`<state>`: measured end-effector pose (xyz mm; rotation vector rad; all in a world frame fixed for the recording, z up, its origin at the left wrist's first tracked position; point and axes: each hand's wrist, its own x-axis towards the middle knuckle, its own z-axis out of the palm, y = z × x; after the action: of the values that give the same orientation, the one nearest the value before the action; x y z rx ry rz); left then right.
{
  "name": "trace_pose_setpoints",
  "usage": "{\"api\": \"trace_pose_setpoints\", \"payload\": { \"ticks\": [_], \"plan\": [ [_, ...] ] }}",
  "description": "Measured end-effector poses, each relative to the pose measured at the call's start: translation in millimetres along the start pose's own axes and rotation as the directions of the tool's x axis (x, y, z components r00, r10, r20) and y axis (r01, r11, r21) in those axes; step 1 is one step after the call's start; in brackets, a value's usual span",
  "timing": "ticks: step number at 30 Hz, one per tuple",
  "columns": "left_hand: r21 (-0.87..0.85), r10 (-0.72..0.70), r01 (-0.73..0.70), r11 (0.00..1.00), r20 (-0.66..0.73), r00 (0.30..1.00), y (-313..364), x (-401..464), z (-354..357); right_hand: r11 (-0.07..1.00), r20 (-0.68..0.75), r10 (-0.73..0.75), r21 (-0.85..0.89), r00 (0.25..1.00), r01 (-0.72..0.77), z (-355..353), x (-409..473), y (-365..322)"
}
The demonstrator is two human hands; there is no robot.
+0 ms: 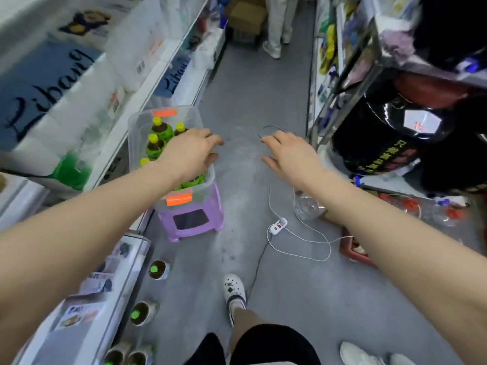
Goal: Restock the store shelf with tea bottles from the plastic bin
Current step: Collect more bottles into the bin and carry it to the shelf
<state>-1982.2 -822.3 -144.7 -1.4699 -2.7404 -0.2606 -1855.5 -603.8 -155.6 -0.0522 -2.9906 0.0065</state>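
A clear plastic bin (pixel 137 133) with orange clips sits on a purple stool (pixel 195 222) in the aisle, against the left shelf. Inside stand several tea bottles (pixel 159 129) with green labels and yellow caps. My left hand (pixel 192 151) hovers over the bin's right side, fingers spread and holding nothing. My right hand (pixel 287 151) is stretched out above the bare floor to the right of the bin, fingers apart and empty. More tea bottles (pixel 158 270) stand on the floor along the base of the left shelf.
The left shelf (pixel 147 93) holds white tissue packs. A white power strip (pixel 276 226) with cables lies on the grey floor. Dark jars fill the right shelf (pixel 390 133). Another person stands far down the aisle (pixel 279 25). My foot in a white clog (pixel 234 291) is below.
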Motion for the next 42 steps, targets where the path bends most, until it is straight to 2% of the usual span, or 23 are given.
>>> {"api": "trace_pose_setpoints", "payload": {
  "ticks": [5,10,17,23,27,30,36,42],
  "plan": [
    [-0.038,0.098,-0.100,0.994,-0.051,0.994,76,-59,-24,0.996,-0.026,0.082,-0.026,0.996,-0.083,-50,-100,-25],
    [-0.034,0.172,-0.175,0.984,-0.084,0.982,135,-136,-45,0.991,-0.062,0.104,-0.077,0.993,-0.108,-90,-190,-62],
    [0.002,0.185,-0.187,0.982,-0.150,0.971,213,-233,-73,0.994,-0.110,0.046,-0.098,0.993,-0.057,-124,-308,-105],
    [-0.015,0.152,-0.156,0.988,-0.161,0.975,298,-326,-66,0.995,-0.152,0.032,-0.092,0.988,-0.046,-143,-433,-125],
    [-0.027,0.146,-0.151,0.988,-0.140,0.979,357,-393,-55,0.995,-0.121,0.054,-0.072,0.991,-0.063,-152,-522,-141],
    [-0.050,0.203,-0.211,0.976,-0.126,0.971,403,-441,-53,0.992,-0.080,0.082,-0.092,0.993,-0.090,-162,-595,-155],
    [-0.007,0.422,-0.427,0.904,-0.143,0.896,501,-519,-55,0.947,-0.085,0.176,-0.259,0.981,-0.192,-194,-735,-183],
    [0.045,0.666,-0.668,0.743,-0.153,0.730,601,-585,-49,0.886,-0.053,0.408,-0.219,0.912,-0.409,-223,-885,-222]
  ]
}}
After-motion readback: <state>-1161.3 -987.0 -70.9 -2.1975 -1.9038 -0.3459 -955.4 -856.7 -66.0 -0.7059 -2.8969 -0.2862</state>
